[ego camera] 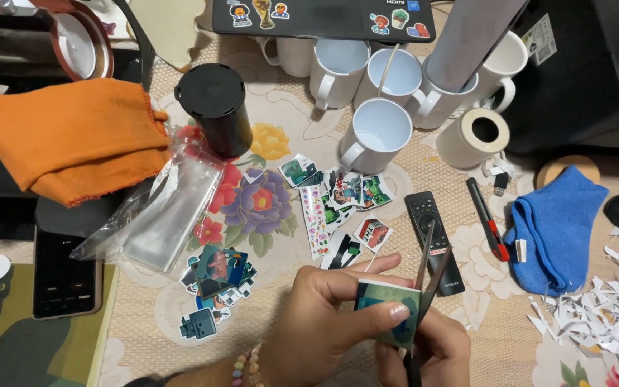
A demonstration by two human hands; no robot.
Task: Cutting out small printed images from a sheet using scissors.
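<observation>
My left hand [324,315] pinches a small printed paper cutout [387,309], teal and dark with a white border, thumb on top. My right hand [424,351] grips scissors [428,269], whose open blades rise along the cutout's right edge. Several cut picture stickers [338,197] lie spread ahead of my hands, and a second pile of stickers [216,276] sits to the left. A bead bracelet [245,367] circles my left wrist.
Several white mugs [377,132] stand at the back beside a black cylinder [213,107]. A black remote [431,229], red-black knife [486,218], blue cloth [557,222], paper scraps [596,315], clear bags [159,215], orange cloth [73,136] and phone [66,276] surround me.
</observation>
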